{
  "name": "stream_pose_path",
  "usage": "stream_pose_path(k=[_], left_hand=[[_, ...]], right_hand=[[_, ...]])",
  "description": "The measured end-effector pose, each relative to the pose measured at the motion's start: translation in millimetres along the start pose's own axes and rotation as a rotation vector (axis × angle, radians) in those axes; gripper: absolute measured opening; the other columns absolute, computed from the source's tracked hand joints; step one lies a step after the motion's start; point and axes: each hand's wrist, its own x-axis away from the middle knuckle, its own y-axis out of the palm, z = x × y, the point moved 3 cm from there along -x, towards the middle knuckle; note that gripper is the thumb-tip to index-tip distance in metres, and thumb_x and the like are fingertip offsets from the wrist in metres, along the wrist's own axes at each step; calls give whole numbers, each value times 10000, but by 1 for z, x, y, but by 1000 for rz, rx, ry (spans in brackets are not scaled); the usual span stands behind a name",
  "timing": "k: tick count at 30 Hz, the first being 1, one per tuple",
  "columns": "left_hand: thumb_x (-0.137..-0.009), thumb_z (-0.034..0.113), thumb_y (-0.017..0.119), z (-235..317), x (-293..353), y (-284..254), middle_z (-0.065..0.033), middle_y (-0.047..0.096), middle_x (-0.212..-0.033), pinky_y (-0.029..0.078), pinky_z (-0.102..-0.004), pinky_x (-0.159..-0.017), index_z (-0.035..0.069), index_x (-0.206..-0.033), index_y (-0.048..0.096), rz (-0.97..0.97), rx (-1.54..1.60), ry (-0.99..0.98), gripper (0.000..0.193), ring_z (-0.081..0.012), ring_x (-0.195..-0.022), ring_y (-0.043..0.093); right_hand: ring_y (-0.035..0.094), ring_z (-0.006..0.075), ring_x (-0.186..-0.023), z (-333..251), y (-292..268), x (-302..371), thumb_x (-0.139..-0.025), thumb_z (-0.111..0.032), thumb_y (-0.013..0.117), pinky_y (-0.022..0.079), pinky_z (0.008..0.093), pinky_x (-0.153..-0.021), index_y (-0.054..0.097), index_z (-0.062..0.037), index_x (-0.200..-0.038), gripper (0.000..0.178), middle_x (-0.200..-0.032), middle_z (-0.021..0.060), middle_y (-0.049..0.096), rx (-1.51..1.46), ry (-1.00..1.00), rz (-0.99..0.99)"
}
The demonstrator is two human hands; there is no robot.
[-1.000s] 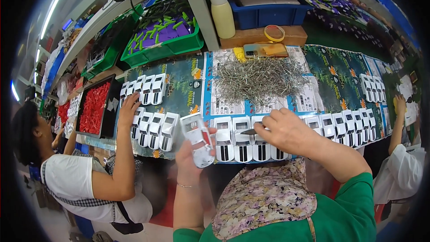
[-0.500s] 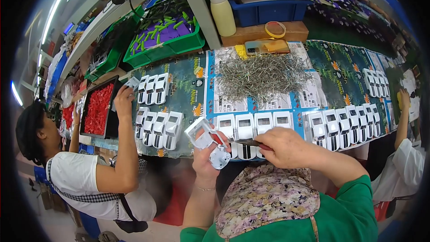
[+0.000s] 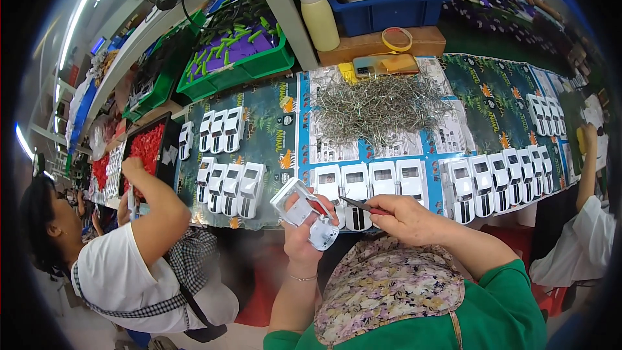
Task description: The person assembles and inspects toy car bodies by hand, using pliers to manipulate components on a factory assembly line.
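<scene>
My left hand (image 3: 301, 238) is closed around a white plastic toy car shell (image 3: 299, 210). The shell is tilted, its hollow underside showing a red piece within. Just right of it, my right hand (image 3: 407, 219) grips a slim dark-tipped tool with a red handle (image 3: 376, 210); its exact kind is unclear. The tool's tip points left toward the shell, with a small gap between them. Behind both hands, a row of white toy cars (image 3: 355, 183) stands along the near table edge.
A heap of thin metal pins (image 3: 382, 113) lies on the table, with a phone (image 3: 386, 65) behind it. More white toy cars (image 3: 251, 188) stand left, others (image 3: 479, 178) right. A green crate (image 3: 236, 71) and a bottle (image 3: 319, 18) are behind. Co-workers (image 3: 129, 246) sit either side.
My right hand has shifted slightly and the tool's tip now shows clearly. The left co-worker's arm has drawn back toward the red parts, and another white car stands at the table's left.
</scene>
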Motion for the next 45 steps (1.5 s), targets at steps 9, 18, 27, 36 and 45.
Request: stream_pose_path(k=[9, 18, 27, 36, 45], left_hand=[[-911, 419, 549, 1, -4, -18, -173, 552, -1185, 480, -490, -906, 126, -1424, 311, 200, 81, 52, 636, -312, -1023, 590], [-932, 393, 524, 2, -3, -2, -203, 446, -1342, 456, -569, -924, 190, -1454, 252, 116, 190, 78, 622, -372, -1106, 555], [-932, 433, 506, 2, -3, 1, -207, 460, -1326, 457, -566, -925, 187, -1458, 241, 109, 140, 90, 638, -371, -1101, 555], [-704, -158, 438, -8, -6, 9, -153, 502, -1203, 517, -511, -875, 154, -1436, 246, 326, -165, 58, 818, -295, -1029, 589], [-644, -183, 348, -19, -1, 3, -138, 432, -1260, 457, -379, -956, 38, -1382, 236, 293, -326, -14, 779, -268, -1118, 533]], right_hand=[[623, 379, -779, -2, 1, 6, -868, -149, 546, 495, 418, -703, 598, -13, -1091, 266, -853, 213, 634, 74, -174, 64], [601, 373, -822, -3, 14, 2, -858, -135, 553, 485, 462, -714, 592, -24, -965, 159, -844, 182, 621, 262, -253, 83], [607, 370, -825, -3, 13, 1, -856, -146, 556, 486, 467, -708, 594, -31, -967, 164, -845, 178, 626, 302, -211, 43], [616, 362, -776, -4, 14, -4, -844, -115, 549, 498, 456, -661, 574, -5, -918, 136, -804, 173, 621, 428, -313, 100], [632, 271, -656, -24, 2, -15, -694, -102, 617, 511, 372, -582, 567, -2, -824, 171, -720, 120, 609, 969, -591, -50]])
